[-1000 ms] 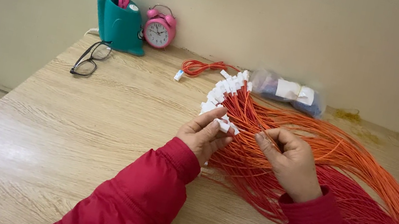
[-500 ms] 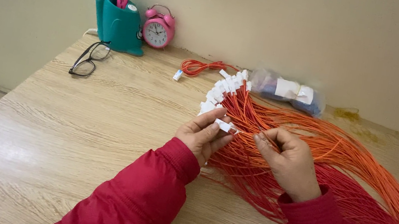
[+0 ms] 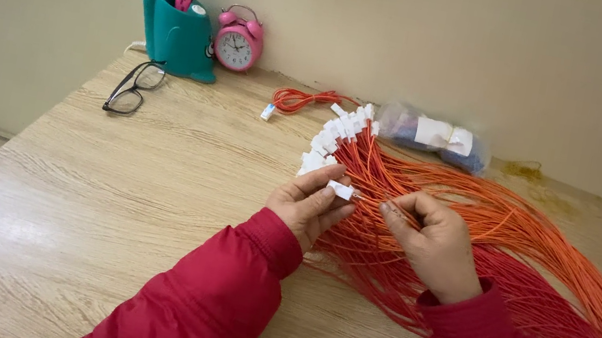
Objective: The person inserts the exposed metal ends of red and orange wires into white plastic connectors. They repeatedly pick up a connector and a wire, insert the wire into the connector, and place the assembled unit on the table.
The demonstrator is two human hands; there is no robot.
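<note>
Left hand: the left hand (image 3: 308,207), in a red padded sleeve, has thumb and fingertips pinched together on a small white plastic connector (image 3: 340,191).
Right hand: the right hand (image 3: 432,242), also red-sleeved, has thumb and forefinger pressed together on the thin orange wires (image 3: 374,200) that run into that connector, just right of it.
Connector: it sits between the two hands, above the big sheaf of orange and red wires (image 3: 516,256), which spreads from the connector across the table towards the right edge.
Other connectors: a row of white plastic connectors (image 3: 336,136) caps the wire ends just beyond the held connector.
Table: a pale wood-grain tabletop (image 3: 131,197) carries everything.
Beyond the sheaf: a clear plastic bag with white and blue contents (image 3: 434,136) lies by the wall; a small coiled orange wire with a white plug (image 3: 300,101) lies left of the bag.
Far left of the sheaf: black-framed glasses (image 3: 131,87), a teal pen holder (image 3: 178,36) and a pink round alarm clock (image 3: 237,42).
</note>
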